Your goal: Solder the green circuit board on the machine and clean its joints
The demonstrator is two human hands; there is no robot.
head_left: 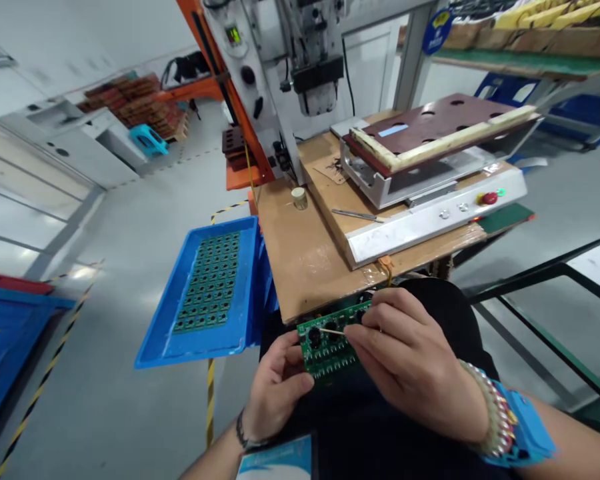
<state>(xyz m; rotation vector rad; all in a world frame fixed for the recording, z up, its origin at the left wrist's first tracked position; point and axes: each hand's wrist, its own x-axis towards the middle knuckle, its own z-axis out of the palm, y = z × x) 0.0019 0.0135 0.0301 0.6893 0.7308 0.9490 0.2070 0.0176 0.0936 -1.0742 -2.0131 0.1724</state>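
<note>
A green circuit board (330, 357) with round black parts and rows of small silvery parts is held over the lap, at the table's front edge. My left hand (280, 387) grips its left end between thumb and fingers. In my right hand (405, 353), a thin pale stick (331, 331) is pinched between thumb and fingertips. The stick points left, its tip beside a round black part (315, 335) near the board's left end; whether they touch I cannot tell. My right hand hides the board's right end.
A blue bin (195, 353) at left holds a panel of many green boards (210, 280). On the wooden table (295, 260) stand a small jar (299, 199), tweezers (357, 215) and a machine with a brown fixture plate (440, 123) and red button (489, 198).
</note>
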